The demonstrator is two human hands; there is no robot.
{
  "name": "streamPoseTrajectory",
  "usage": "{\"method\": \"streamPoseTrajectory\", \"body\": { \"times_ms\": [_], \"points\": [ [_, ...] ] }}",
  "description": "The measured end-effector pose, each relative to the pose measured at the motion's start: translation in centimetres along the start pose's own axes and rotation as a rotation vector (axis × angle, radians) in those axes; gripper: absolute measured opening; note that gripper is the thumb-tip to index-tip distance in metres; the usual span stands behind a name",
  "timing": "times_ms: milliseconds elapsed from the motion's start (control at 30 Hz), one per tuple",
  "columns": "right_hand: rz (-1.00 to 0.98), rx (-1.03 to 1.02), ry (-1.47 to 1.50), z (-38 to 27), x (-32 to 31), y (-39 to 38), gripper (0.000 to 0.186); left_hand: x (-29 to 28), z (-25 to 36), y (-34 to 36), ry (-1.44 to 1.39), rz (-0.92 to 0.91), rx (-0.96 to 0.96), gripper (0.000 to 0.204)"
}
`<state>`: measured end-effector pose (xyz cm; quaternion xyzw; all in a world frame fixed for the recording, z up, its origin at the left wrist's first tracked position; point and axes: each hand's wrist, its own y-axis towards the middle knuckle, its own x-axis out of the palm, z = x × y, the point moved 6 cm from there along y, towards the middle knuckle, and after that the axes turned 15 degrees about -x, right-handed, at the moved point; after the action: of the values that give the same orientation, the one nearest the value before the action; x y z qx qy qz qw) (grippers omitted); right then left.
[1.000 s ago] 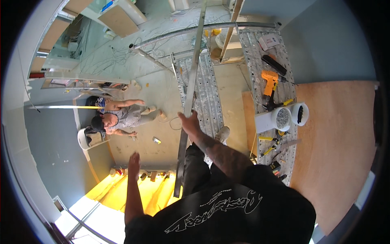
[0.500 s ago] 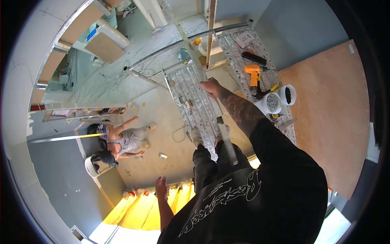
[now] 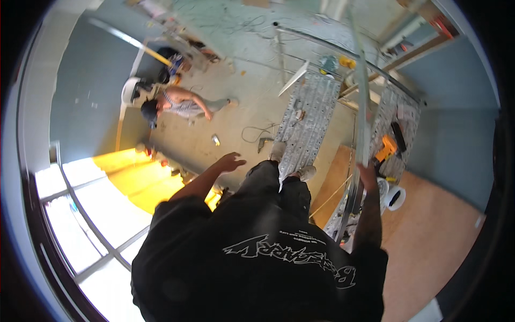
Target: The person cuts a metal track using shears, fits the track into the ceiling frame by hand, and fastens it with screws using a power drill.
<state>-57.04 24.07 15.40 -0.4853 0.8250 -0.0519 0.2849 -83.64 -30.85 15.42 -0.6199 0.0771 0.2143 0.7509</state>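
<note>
My right hand (image 3: 368, 176) is closed around a long, narrow metal channel (image 3: 361, 102), which stretches from near my body toward the far side of the room. My left hand (image 3: 230, 162) is held out in the air at my left side, with its fingers apart and nothing in it. Under my shoes lies a perforated metal scaffold plank (image 3: 307, 126). Close by my right hand, an orange cordless drill (image 3: 385, 148) rests on a second metal plank (image 3: 387, 107). White buckets (image 3: 396, 197) stand beside my right forearm, one with dark contents.
Below on the left, another person (image 3: 179, 103) stands on the floor near a white bin (image 3: 130, 90). A scaffold rail (image 3: 316, 40) crosses the far end of the planks. A large wooden board (image 3: 429, 236) stands at the right. A cable (image 3: 256, 131) lies on the floor.
My view has turned, so the planks and the other person appear shifted. My right hand, still on the channel, is now farther right in view. My left arm has come up and outward.
</note>
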Motion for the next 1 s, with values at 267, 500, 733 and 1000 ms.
{"method": "streamPoseTrajectory", "body": {
  "times_ms": [267, 500, 733, 1000],
  "points": [
    [-0.093, 0.331, -0.058, 1.0, 3.0, -23.7, 0.058, 9.7, 3.4, 7.0, 0.782, -0.452, 0.207, 0.058],
    [0.025, 0.288, -0.297, -7.5, 3.2, -34.6, 0.077, 8.5, 16.9, 7.0, 0.510, -0.330, 0.407, 0.057],
    [0.176, 0.596, -0.325, -9.3, 2.8, -47.5, 0.096, 17.7, 32.5, 1.9, 0.143, -0.681, 0.232, 0.088],
    [0.158, 0.668, -0.235, -17.9, 1.3, -55.2, 0.090, 26.4, 38.8, 5.4, -0.791, -0.662, -0.023, 0.116]
  ]
}}
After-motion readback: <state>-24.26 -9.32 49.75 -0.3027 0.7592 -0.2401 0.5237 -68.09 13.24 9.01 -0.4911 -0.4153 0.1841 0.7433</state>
